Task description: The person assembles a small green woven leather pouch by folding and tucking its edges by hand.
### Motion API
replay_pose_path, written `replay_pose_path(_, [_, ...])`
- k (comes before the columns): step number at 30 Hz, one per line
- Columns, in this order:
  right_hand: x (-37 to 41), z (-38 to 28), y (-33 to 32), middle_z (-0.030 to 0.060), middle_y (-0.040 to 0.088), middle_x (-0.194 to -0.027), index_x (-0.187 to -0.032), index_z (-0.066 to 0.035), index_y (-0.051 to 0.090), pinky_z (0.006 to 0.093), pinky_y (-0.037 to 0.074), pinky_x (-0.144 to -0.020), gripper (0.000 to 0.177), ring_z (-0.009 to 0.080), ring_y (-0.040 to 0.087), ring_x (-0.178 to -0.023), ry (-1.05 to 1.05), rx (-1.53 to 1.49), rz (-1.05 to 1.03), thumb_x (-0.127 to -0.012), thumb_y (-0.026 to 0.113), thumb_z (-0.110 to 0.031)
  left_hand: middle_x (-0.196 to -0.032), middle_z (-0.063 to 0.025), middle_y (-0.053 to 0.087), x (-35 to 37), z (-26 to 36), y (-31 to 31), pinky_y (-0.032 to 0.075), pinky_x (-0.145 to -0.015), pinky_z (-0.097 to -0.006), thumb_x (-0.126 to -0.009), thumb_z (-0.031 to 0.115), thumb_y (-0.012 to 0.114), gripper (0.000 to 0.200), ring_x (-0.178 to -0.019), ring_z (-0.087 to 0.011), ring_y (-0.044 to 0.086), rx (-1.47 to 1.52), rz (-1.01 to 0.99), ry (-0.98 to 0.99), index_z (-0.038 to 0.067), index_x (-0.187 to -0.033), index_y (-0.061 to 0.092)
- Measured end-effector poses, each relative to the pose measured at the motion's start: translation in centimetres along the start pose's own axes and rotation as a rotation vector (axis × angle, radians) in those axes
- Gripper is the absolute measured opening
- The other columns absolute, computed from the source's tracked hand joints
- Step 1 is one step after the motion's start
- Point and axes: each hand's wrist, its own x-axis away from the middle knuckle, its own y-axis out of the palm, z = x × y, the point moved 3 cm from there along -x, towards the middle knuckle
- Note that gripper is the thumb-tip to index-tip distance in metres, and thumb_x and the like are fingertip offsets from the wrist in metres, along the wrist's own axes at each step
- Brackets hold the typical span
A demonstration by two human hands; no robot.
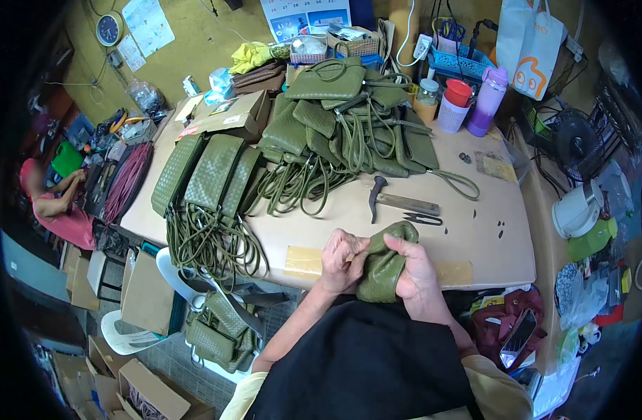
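Observation:
At the table's front edge, a crumpled green leather piece (382, 275) is held between my two hands. My left hand (344, 260) pinches its upper left side, fingers curled together. My right hand (413, 269) wraps round its right side, thumb over the top. Just beyond the hands lie a hammer (377, 199) with its handle partly hidden and a pair of black thread snips (422, 218). Behind them is a heap of green woven pouches (321, 133) with looped straps.
More green pouches (212, 171) stand in a row at the table's left. At the back right are a purple bottle (487, 101) and a red-topped cup (454, 105). A person in pink (63, 210) sits far left. Green pouches (219, 336) lie on a seat below.

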Motion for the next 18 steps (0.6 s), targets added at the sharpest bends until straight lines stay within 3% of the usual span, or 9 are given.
replay_pose_path(2, [-0.4, 0.4, -0.1, 0.01, 0.066, -0.093, -0.096, -0.002, 0.061, 0.0374, 0.052, -0.082, 0.012, 0.0218, 0.064, -0.086, 0.098, -0.079, -0.033, -0.086, 0.064, -0.007, -0.078, -0.0114, 0.061, -0.4, -0.1, -0.3, 0.046, -0.065, -0.0307, -0.071, -0.007, 0.069, 0.018, -0.07, -0.0244, 0.057, 0.017, -0.03, -0.018, 0.0, -0.087, 0.062])
replay_pose_path(5, [-0.3, 0.5, -0.3, 0.0105, 0.066, -0.097, -0.1, -0.002, 0.061, 0.0389, 0.051, -0.083, 0.016, 0.0222, 0.064, -0.089, -0.006, -0.082, 0.016, -0.089, 0.063, -0.012, -0.08, -0.0098, 0.061, -3.5, 2.6, -0.7, 0.046, -0.068, -0.0296, -0.073, -0.004, 0.07, 0.015, -0.074, -0.0217, 0.058, -0.063, -0.036, -0.126, 0.0, -0.086, 0.062])
replay_pose_path(7, [0.1, 0.2, 0.4, 0.0097, 0.066, -0.098, -0.102, -0.002, 0.061, 0.0398, 0.051, -0.084, 0.018, 0.0221, 0.064, -0.09, -0.162, 0.106, 0.009, -0.089, 0.063, -0.014, -0.079, -0.01, 0.063, -3.7, 3.0, -1.2, 0.047, -0.067, -0.0299, -0.074, -0.003, 0.071, 0.014, -0.073, -0.0214, 0.059, -0.035, 0.019, -0.164, 0.0, -0.085, 0.063])
replay_pose_path(10, [0.3, 0.5, 0.5, 0.0089, 0.066, -0.1, -0.104, -0.003, 0.061, 0.0395, 0.05, -0.087, 0.019, 0.0216, 0.063, -0.093, -0.107, 0.086, -0.004, -0.088, 0.063, -0.014, -0.077, -0.0103, 0.064, -3.6, 3.1, -1.5, 0.048, -0.066, -0.0292, -0.075, 0.0, 0.074, 0.013, -0.07, -0.0197, 0.061, -0.018, 0.043, -0.207, 0.0, -0.082, 0.063])
replay_pose_path(12, [0.0, 0.5, -0.1, 0.009, 0.066, -0.101, -0.105, -0.003, 0.06, 0.0394, 0.05, -0.087, 0.021, 0.0218, 0.063, -0.095, -0.085, 0.046, -0.025, -0.088, 0.063, -0.014, -0.076, -0.0101, 0.063, -3.0, 2.1, -1.0, 0.048, -0.066, -0.0285, -0.076, 0.0, 0.073, 0.012, -0.07, -0.0193, 0.061, 0.194, 0.046, -0.344, 0.0, -0.082, 0.062])
replay_pose_path(16, [0.8, 0.9, 0.1, 0.0096, 0.065, -0.105, -0.11, -0.002, 0.059, 0.039, 0.049, -0.089, 0.024, 0.0227, 0.062, -0.098, -0.003, -0.051, -0.06, -0.089, 0.06, -0.014, -0.078, -0.0091, 0.063, -3.0, 2.5, -0.8, 0.048, -0.067, -0.027, -0.078, 0.0, 0.072, 0.011, -0.072, -0.0169, 0.06, 0.18, 0.009, -0.342, -0.001, -0.079, 0.061])
replay_pose_path(18, [0.9, 0.9, 0.2, 0.0107, 0.064, -0.108, -0.113, -0.002, 0.058, 0.0392, 0.049, -0.09, 0.026, 0.0235, 0.062, -0.1, -0.039, -0.05, -0.071, -0.09, 0.058, -0.014, -0.08, -0.0066, 0.06, -2.4, 1.7, -0.7, 0.048, -0.068, -0.0247, -0.081, 0.002, 0.071, 0.012, -0.075, -0.0128, 0.059, 0.263, -0.017, -0.479, -0.001, -0.079, 0.059])
